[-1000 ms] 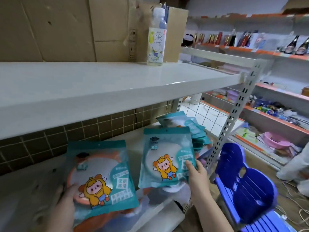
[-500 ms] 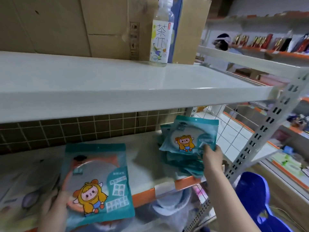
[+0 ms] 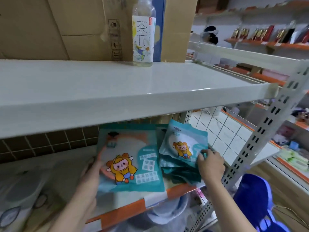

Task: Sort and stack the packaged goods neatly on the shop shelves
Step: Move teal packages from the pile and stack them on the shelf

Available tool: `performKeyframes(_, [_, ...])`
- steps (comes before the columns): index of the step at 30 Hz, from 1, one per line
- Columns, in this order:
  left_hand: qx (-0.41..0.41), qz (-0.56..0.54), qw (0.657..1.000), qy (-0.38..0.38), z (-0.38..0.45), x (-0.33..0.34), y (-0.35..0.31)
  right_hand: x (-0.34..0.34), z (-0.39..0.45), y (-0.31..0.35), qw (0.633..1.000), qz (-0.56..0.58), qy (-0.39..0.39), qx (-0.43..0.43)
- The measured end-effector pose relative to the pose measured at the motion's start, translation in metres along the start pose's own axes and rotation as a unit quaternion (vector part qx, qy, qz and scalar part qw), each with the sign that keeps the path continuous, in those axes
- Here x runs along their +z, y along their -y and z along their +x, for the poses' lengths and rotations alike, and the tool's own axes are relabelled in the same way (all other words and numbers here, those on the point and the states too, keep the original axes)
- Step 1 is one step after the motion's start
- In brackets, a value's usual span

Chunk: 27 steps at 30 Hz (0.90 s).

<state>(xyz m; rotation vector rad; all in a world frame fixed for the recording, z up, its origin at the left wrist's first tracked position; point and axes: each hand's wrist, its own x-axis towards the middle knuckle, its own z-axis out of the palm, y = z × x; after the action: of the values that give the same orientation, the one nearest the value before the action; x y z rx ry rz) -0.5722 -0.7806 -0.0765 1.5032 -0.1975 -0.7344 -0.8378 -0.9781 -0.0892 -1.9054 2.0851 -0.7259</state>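
Left hand [image 3: 91, 177] grips the left edge of a teal packet [image 3: 129, 162], thumb side along the packet's edge, fingers behind it and hidden. The packet bears a cartoon figure in a yellow hood and white text blocks; it lies tilted on the lower shelf [image 3: 133, 205], its bottom edge just above the shelf's orange front strip.

Right hand [image 3: 211, 165] rests on the stack [image 3: 181, 158] of like teal packets, just right of the held packet. Its fingertips [image 3: 203, 152] press the top packet's right side, fingers bent over the edge; pinching or only pressing, cannot tell. The stack is loose, with lower packets fanned out and skewed, and sits at the shelf's right end near the front.

Relative to the lower shelf: a white upper shelf [image 3: 117, 87] runs directly above, with a bottle [image 3: 143, 36] standing upright on it in front of cardboard boxes [image 3: 75, 27]. A slotted upright [image 3: 260, 136] rises at the right end, with a wire grid [image 3: 217, 129] behind the stack. A blue chair [image 3: 257, 203] is below right. Dark tile wall [image 3: 41, 143] is behind on the left. Blurred clear bags [image 3: 21, 195] lie at the left end.
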Motion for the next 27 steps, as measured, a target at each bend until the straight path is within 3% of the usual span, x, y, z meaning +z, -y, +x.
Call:
performKeyframes(1, [0.048,0.004,0.998,0.051,0.003,0.02,-0.007,0.0,0.0,-0.003,1.0,0.013,0.006,-0.008])
performKeyframes(3, [0.066,0.016,0.989,0.129,-0.01,0.063,-0.032,-0.001,0.0,-0.009,0.998,0.059,0.027,-0.026])
performKeyframes(8, [0.061,0.092,0.971,0.212,-0.008,0.147,-0.035,-0.008,-0.009,-0.02,0.975,0.213,0.045,-0.043])
performKeyframes(11, [0.081,0.206,0.959,0.176,0.011,0.183,-0.01,-0.014,-0.013,-0.024,0.964,0.261,0.046,-0.009])
performKeyframes(13, [0.092,0.369,0.911,0.157,0.024,0.193,0.008,-0.014,-0.014,-0.028,0.96,0.278,0.039,0.009])
performKeyframes(15, [0.104,0.458,0.87,0.15,0.027,0.193,0.02,-0.014,-0.015,-0.031,0.954,0.299,0.031,0.019])
performKeyframes(18, [0.11,0.473,0.859,0.163,0.022,0.189,0.021,-0.015,-0.017,-0.031,0.95,0.313,0.006,0.013])
performKeyframes(22, [0.111,0.391,0.888,0.215,0.016,0.173,0.011,-0.016,-0.017,-0.023,0.95,0.313,-0.019,0.008])
performKeyframes(27, [0.168,0.393,0.884,0.191,0.008,0.13,-0.011,-0.023,-0.031,0.0,0.973,0.203,-0.11,-0.03])
